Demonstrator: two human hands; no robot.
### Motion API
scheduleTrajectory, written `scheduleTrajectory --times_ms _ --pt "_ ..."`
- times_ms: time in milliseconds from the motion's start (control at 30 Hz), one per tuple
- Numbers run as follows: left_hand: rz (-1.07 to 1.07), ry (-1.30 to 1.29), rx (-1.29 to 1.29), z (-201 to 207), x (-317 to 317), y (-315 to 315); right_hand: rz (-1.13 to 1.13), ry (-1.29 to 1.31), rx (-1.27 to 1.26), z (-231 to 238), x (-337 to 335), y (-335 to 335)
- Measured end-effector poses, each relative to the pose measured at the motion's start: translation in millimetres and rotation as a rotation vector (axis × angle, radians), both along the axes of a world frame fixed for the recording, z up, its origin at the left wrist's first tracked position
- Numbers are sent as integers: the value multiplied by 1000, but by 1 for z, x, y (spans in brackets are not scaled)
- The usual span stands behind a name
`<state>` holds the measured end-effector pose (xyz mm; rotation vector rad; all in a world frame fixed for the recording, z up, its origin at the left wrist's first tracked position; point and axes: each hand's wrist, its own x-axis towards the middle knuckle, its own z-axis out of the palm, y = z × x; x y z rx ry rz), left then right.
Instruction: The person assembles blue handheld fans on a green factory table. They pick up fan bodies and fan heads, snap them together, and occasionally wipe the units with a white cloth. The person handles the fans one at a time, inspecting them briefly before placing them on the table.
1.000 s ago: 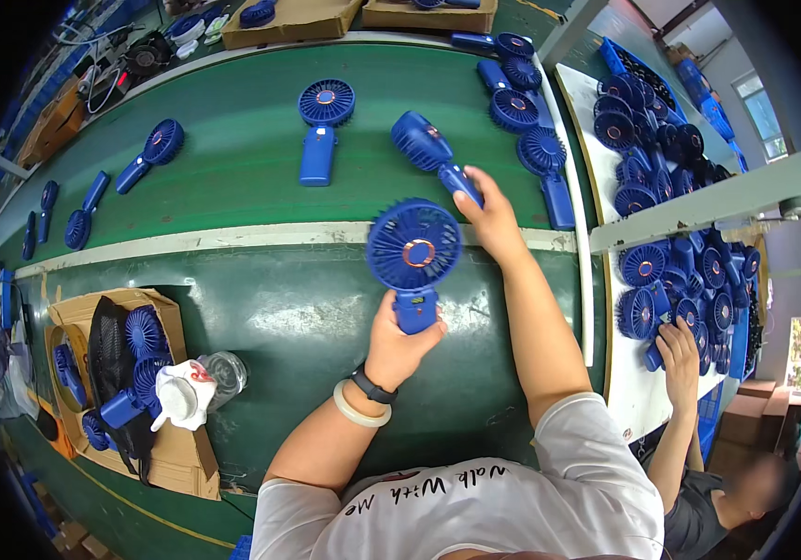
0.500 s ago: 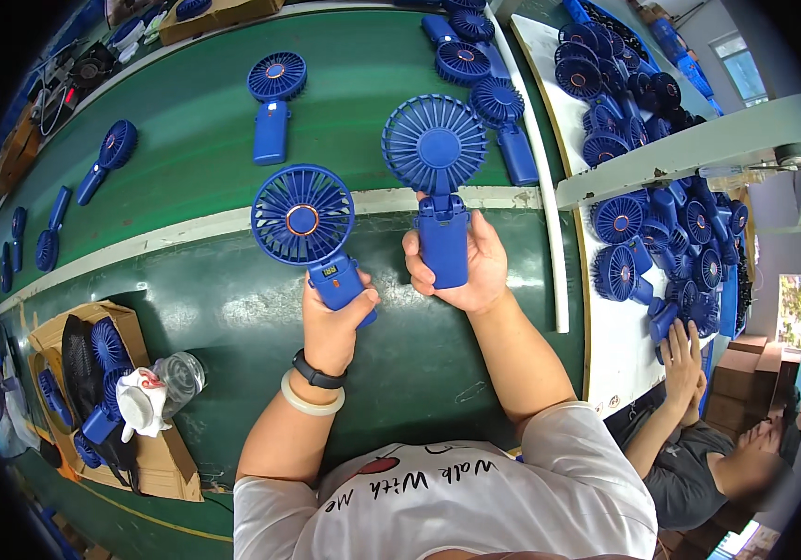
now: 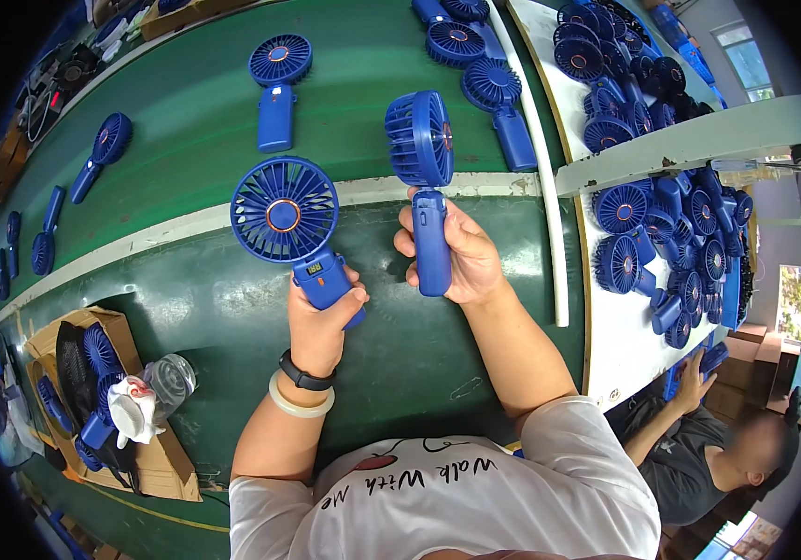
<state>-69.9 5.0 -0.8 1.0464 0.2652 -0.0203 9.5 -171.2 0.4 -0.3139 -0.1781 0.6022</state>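
Observation:
My left hand [image 3: 324, 313] is wrapped round the handle of a blue handheld fan [image 3: 285, 213]. Its round grille and orange-ringed hub face up, and a small lit display shows on the handle. My right hand [image 3: 464, 252] grips a second blue handheld fan [image 3: 432, 245], turned edge-on so that the side of its head and handle shows. Both fans are held upright, apart from each other, above the green work surface [image 3: 400, 345]. Beyond them another blue fan [image 3: 275, 117] lies on the green belt [image 3: 186, 103].
More fans lie along the belt. At left, a cardboard box [image 3: 172, 453] holds several fans, with a clear jar [image 3: 172, 378] and white cloth [image 3: 133, 411] by it. On the right, a white table [image 3: 611, 355] carries piled fans; a co-worker [image 3: 699, 457] sits there holding a blue item. A white pipe [image 3: 555, 243] separates the surfaces.
The fan in my right hand has turned from facing flat to edge-on. My left hand with its fan has shifted slightly left. The co-worker's hand has moved off the table pile.

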Motion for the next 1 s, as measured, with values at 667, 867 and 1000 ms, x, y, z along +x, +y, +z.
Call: scheduleTrajectory --times_ms 667,867,1000 --pt "-254 -87 -276 -1 -6 5 -318 -78 -733 4 -4 6" --pt "-235 -116 -310 4 -1 4 -349 -120 -722 2 -5 10" --pt "-272 -90 -628 13 1 5 -483 -907 -1114 -10 -11 15"
